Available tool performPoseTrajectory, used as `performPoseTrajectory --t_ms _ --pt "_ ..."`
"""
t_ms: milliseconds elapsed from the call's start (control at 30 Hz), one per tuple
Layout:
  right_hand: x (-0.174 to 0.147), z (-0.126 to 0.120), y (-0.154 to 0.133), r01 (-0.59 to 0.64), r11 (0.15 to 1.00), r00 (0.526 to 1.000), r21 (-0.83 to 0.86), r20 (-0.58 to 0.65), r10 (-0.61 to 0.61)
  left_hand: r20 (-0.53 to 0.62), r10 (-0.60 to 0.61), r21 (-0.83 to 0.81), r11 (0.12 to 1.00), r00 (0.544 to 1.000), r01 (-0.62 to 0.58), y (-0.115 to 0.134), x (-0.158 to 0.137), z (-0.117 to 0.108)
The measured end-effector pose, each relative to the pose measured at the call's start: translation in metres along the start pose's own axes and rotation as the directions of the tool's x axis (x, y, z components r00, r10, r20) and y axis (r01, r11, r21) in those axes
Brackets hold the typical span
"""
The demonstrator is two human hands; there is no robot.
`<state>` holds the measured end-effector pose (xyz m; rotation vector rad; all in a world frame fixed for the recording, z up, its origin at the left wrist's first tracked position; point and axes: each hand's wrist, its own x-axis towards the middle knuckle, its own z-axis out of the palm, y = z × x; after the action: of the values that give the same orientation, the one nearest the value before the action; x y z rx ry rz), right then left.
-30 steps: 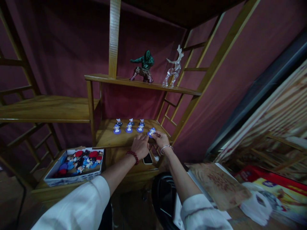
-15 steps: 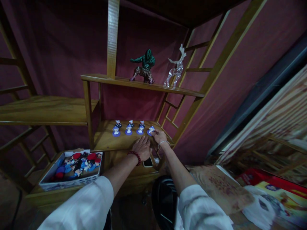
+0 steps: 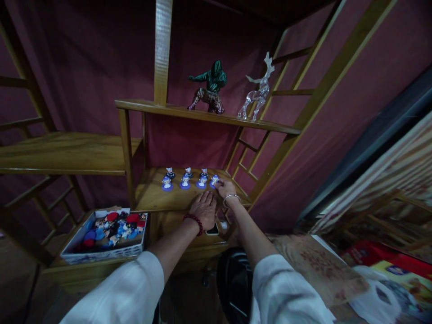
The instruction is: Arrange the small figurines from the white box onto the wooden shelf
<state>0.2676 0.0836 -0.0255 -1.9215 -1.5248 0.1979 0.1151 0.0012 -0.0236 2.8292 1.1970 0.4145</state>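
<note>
My right hand (image 3: 227, 189), with a silver bangle at the wrist, has its fingers closed on the rightmost purple-and-white figurine (image 3: 213, 180) on the lower shelf. That figurine stands at the end of a front row of similar ones, such as this purple-based figurine (image 3: 185, 182). Behind them is a second row of black-and-white figurines, one being a cat-eared figurine (image 3: 188, 173). My left hand (image 3: 204, 209), wearing a dark red bead bracelet, lies flat with fingers stretched out at the front edge of the shelf (image 3: 148, 195). It holds nothing.
A box (image 3: 101, 258) full of small figurines sits at lower left. On the upper shelf (image 3: 141, 106) stand a green crouching statue (image 3: 211, 87) and a clear deer (image 3: 257, 94). Below my left hand lies a phone (image 3: 212, 230). A black round object (image 3: 234, 279) stands beneath.
The whole view has shifted slightly, so the shelves sit a little further right. Both hands stay at the same places on the shelf, the right still at the end figurine.
</note>
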Motion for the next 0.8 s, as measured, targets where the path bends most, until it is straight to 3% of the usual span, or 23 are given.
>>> performPoseTrajectory --t_ms 400,567,800 --pt "-0.008 -0.003 -0.008 -0.009 0.998 1.000 -0.057 0.009 0.010 -0.013 0.001 0.021 1.000 1.000 0.000 0.000 0.000 0.004" --pt "-0.018 -0.006 -0.010 -0.054 0.998 0.991 0.023 -0.121 0.057 -0.009 0.007 0.038 0.999 1.000 -0.007 0.000 -0.001 0.003" --pt "-0.039 -0.013 -0.020 -0.110 0.992 0.937 0.070 -0.326 0.126 -0.054 0.016 -0.003 1.000 0.998 -0.016 -0.001 -0.009 -0.002"
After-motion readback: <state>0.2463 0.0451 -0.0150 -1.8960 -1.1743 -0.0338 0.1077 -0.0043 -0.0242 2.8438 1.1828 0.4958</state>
